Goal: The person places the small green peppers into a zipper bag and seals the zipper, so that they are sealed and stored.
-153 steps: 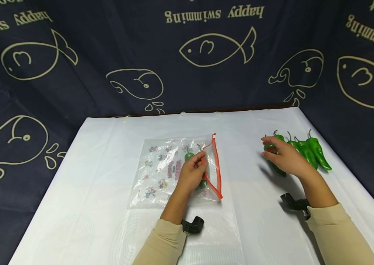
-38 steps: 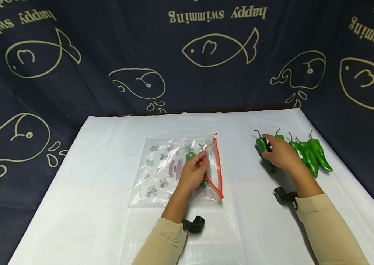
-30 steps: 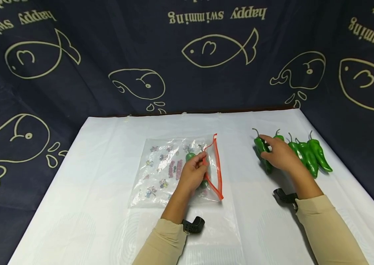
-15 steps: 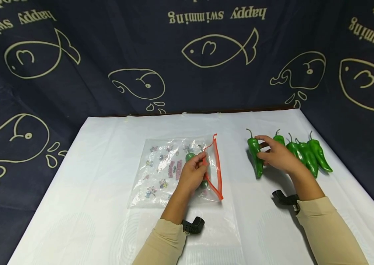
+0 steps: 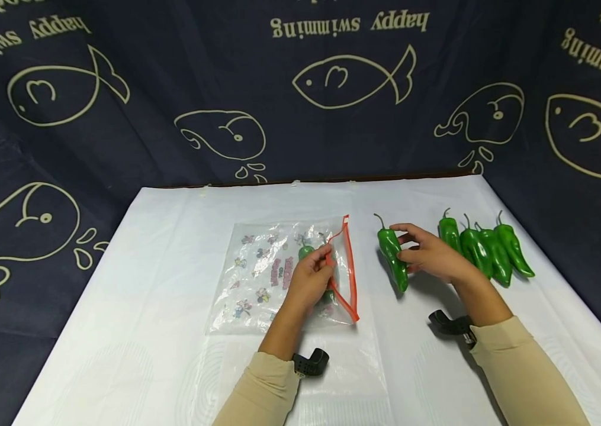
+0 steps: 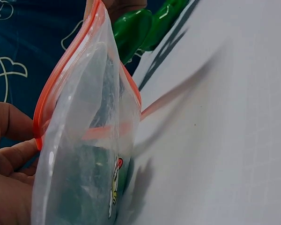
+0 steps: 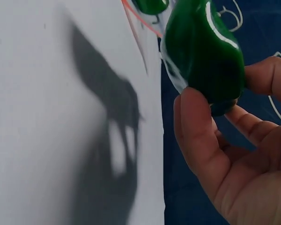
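Observation:
My left hand (image 5: 308, 281) pinches the red zip edge of a clear plastic zip bag (image 5: 249, 272), holding its mouth apart toward the right. Cartoon figures are printed on the bag, and green peppers (image 5: 305, 251) show through it near the mouth. Between the thumb and fingers of my right hand (image 5: 428, 254) is a green pepper (image 5: 393, 254), a short way right of the bag's mouth. In the right wrist view the fingertips press on both sides of that pepper (image 7: 201, 51), and its shadow falls on the white cloth apart from it.
Several green peppers (image 5: 494, 251) lie in a row on the right of the white-covered table (image 5: 161, 266). Another flat clear plastic sheet (image 5: 343, 367) lies beneath the bag. A dark blue fish-print curtain (image 5: 199, 71) stands behind and at the sides.
My right hand has taken a pepper from the row and carried it left toward the bag. My left hand and the bag stay where they were.

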`<action>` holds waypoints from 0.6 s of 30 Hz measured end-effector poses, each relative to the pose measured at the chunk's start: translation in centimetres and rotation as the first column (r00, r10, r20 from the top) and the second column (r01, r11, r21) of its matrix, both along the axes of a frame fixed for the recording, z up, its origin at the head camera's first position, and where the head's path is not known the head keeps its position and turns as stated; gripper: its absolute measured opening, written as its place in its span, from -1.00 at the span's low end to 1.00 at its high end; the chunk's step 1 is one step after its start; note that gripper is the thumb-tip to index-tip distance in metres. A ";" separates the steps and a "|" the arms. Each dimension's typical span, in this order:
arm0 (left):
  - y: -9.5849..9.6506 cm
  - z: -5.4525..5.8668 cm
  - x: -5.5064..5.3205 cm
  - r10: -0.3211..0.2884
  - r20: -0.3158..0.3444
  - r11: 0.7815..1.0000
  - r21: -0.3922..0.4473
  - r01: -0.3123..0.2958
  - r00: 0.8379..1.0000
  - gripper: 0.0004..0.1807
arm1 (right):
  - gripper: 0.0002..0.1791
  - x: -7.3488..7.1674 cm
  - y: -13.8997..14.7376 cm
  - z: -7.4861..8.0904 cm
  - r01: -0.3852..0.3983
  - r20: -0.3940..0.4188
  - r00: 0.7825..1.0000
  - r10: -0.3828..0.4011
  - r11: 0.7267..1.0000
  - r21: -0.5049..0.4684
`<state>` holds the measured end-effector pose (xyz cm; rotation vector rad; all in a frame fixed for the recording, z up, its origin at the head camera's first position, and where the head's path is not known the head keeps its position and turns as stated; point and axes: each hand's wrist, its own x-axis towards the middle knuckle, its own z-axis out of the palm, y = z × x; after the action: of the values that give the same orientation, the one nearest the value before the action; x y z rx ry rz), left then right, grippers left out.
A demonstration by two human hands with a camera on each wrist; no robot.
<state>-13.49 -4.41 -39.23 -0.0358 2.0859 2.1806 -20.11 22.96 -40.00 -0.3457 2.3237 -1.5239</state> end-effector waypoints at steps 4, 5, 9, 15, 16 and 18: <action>0.0 0.0 0.0 -0.001 0.000 1.000 -0.005 0.001 1.000 -0.47 | -0.29 0.2 -0.9 -0.3 -0.039 0.022 0.999 0.040 0.999 -0.019; 0.0 0.0 0.0 0.000 0.000 1.000 -0.005 0.000 1.000 -0.47 | -0.29 0.2 -1.1 -0.4 -0.046 0.027 0.999 0.046 0.999 -0.020; 0.0 0.0 0.0 0.000 0.002 1.000 0.002 0.000 1.000 -0.48 | -0.28 0.4 -2.1 -0.8 -0.071 0.050 0.996 0.072 0.997 -0.039; 0.0 -0.3 -0.2 0.003 -0.001 1.000 0.022 -0.003 1.000 -0.48 | -0.30 0.7 -3.3 -1.1 -0.091 0.066 0.993 0.093 0.995 -0.028; 0.0 -0.3 -0.2 0.003 -0.003 1.000 0.025 -0.003 1.000 -0.48 | -0.30 0.7 -3.5 -1.1 -0.093 0.072 0.993 0.096 0.995 -0.033; 0.0 -0.4 -0.2 0.006 -0.006 1.000 0.029 -0.006 1.000 -0.49 | -0.31 0.7 -4.0 -1.1 -0.100 0.080 0.991 0.103 0.994 -0.041</action>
<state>-13.71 -4.37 -39.67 -0.0332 2.0592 2.2168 -19.40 19.00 -41.15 -0.3963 2.1835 -1.5049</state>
